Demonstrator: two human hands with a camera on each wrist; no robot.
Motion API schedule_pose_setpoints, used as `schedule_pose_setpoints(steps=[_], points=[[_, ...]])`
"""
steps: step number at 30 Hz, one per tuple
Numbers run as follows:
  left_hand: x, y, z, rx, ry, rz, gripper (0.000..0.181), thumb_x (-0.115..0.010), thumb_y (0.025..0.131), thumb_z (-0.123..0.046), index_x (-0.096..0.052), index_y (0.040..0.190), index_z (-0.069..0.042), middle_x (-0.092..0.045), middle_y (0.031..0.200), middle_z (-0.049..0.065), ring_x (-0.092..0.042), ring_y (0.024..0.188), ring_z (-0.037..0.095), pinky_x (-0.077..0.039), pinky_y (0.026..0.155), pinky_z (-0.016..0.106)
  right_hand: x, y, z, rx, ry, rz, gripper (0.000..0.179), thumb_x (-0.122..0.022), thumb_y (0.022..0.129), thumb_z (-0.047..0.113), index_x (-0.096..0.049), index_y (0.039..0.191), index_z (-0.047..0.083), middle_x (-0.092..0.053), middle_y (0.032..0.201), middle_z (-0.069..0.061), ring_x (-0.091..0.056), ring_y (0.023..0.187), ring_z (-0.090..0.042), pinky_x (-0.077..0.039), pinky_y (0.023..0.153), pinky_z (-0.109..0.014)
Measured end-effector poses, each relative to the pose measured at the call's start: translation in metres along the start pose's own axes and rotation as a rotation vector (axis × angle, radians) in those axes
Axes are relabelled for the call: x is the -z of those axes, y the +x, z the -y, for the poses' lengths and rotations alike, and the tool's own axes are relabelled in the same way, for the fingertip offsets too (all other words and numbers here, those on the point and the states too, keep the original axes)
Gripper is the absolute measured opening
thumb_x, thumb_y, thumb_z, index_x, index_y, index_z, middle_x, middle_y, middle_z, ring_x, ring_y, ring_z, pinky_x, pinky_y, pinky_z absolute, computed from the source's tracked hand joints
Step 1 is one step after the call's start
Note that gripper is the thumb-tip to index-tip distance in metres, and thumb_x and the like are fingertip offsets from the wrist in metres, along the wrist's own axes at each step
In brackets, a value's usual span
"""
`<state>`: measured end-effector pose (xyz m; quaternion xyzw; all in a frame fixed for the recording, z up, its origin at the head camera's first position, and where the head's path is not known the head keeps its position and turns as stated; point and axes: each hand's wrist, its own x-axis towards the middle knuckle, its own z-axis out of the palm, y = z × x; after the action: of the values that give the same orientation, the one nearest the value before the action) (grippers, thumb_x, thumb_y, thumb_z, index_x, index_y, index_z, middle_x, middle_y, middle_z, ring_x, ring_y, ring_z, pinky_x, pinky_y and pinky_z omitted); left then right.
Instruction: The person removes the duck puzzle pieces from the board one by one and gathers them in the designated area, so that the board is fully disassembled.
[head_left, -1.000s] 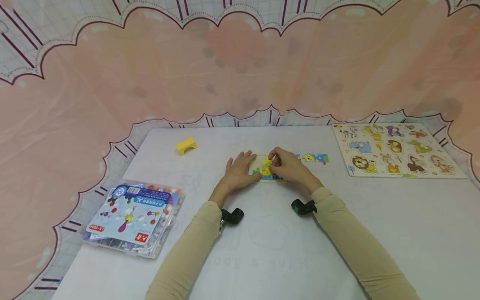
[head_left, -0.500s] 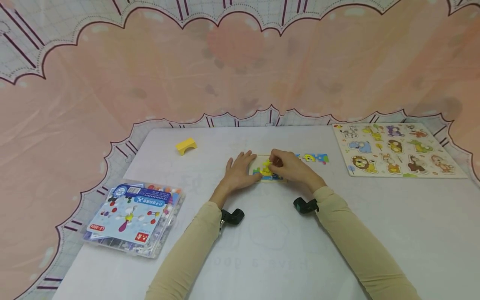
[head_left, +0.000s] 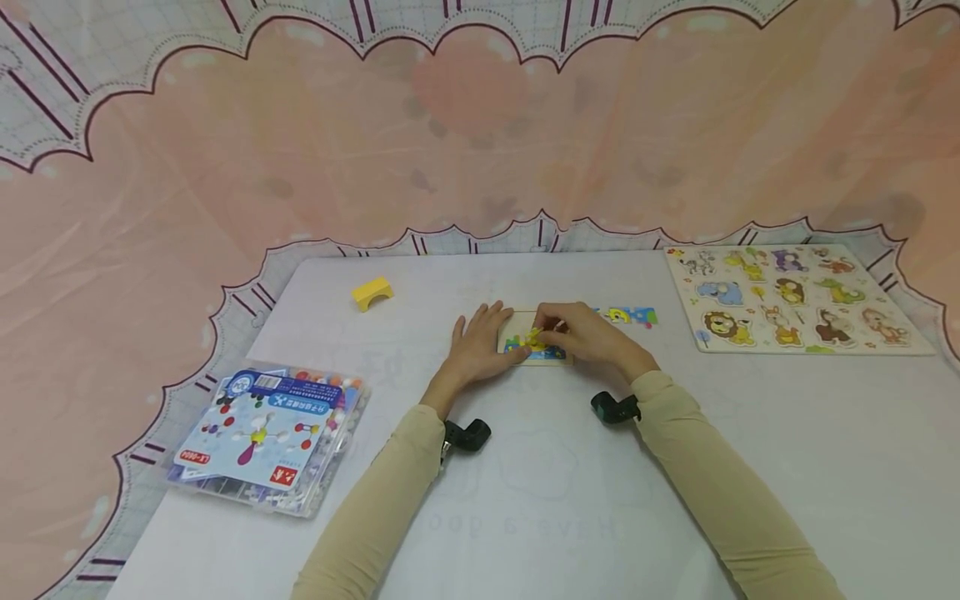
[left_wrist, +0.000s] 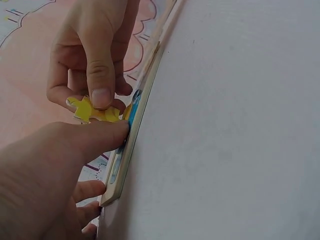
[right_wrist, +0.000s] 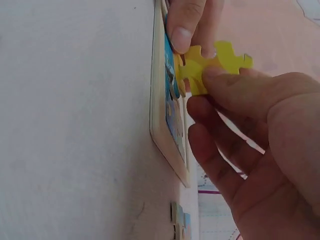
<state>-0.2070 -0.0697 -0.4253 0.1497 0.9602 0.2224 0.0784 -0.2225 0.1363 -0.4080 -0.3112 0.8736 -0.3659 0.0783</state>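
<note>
In the head view, a small wooden jigsaw tray (head_left: pixel 516 323) lies mid-table, its lower rows filled with blue and green pieces. My left hand (head_left: pixel 477 342) rests at its left side with fingers spread. The left thumb (left_wrist: pixel 102 137) presses near the tray's front edge. My right hand (head_left: pixel 588 333) pinches a yellow jigsaw piece (right_wrist: pixel 196 65) between thumb and fingers. The right wrist view has this piece standing on edge over the tray, one end right at the pieces lying there. Beside the right hand lie several loose jigsaw pieces (head_left: pixel 633 316), partly hidden behind it.
A large animal peg puzzle board (head_left: pixel 813 302) lies at the back right. A yellow arch block (head_left: pixel 372 293) stands at the back left. To the left is a clear plastic case (head_left: pixel 330 467) of small parts with a blue printed card (head_left: pixel 258 429) on top.
The right hand has tilted and lowered the yellow piece towards the tray, while its wrist shifted slightly right. The left hand has stayed nearly still on the tray.
</note>
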Motion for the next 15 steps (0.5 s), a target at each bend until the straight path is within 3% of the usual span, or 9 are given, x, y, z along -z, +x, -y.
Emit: schedule_pose_setpoints(steps=[4,15], points=[[0.0012,-0.0003,-0.0003,-0.001,-0.005,0.006,0.075,-0.057,0.087,-0.051,-0.030,0.148,-0.018,-0.021,0.158,0.003,-0.010,0.148,0.024,-0.001,0.117,0.054,0.0001,0.0005,-0.0004,-0.011,-0.001,0.000,0.004,-0.061,0.092,0.013,-0.061,0.095,0.010,-0.067,0.094,-0.002,-0.061,0.092,-0.017,-0.051,0.088,-0.038],[0.0029,-0.0029,-0.0016,0.004,-0.031,0.008,0.074,-0.058,0.087,-0.051,-0.031,0.148,-0.018,-0.021,0.158,0.004,-0.010,0.148,0.024,0.001,0.118,0.053,-0.0076,0.0022,0.0040,-0.188,-0.003,-0.114,0.017,-0.061,0.090,0.018,-0.060,0.103,0.007,-0.064,0.093,-0.007,-0.055,0.085,-0.019,-0.046,0.078,-0.033]])
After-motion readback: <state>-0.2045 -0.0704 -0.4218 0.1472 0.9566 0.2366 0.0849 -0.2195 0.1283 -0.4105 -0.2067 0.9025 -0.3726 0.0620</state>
